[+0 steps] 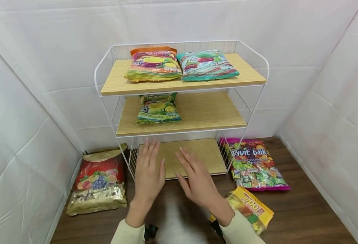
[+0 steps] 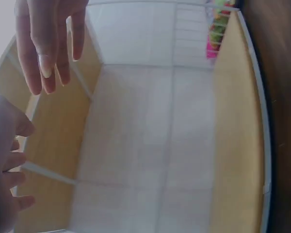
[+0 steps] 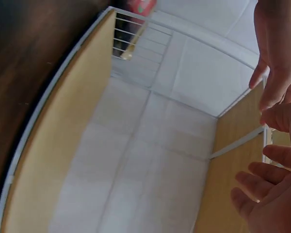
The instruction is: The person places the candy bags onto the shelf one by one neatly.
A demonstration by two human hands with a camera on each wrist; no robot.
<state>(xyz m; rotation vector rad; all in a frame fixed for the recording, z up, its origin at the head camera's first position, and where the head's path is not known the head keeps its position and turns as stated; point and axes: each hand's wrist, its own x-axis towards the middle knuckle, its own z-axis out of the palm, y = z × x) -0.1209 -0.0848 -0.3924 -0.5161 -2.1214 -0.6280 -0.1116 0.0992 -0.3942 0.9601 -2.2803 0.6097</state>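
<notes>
In the head view my left hand point(image 1: 149, 176) is raised before the bottom shelf point(image 1: 197, 152) of a white wire rack with wooden boards. Its fingers are straight and hold nothing. To its right my right hand point(image 1: 195, 181), slightly blurred, has its fingers spread and also holds nothing. The hands are apart. A green candy bag point(image 1: 159, 110) sits at the left of the middle shelf point(image 1: 209, 108). Two more bags, one orange and purple point(image 1: 154, 66), one teal point(image 1: 207, 66), lie side by side on the top shelf point(image 1: 246, 71).
On the dark wooden table point(image 1: 307, 210), a red and gold candy bag point(image 1: 101, 181) lies left of the rack. Right of it lies a pink-edged fruit candy bag point(image 1: 255, 164), and nearer, a yellow bag point(image 1: 249, 210), partly behind the right wrist. White fabric walls surround the table.
</notes>
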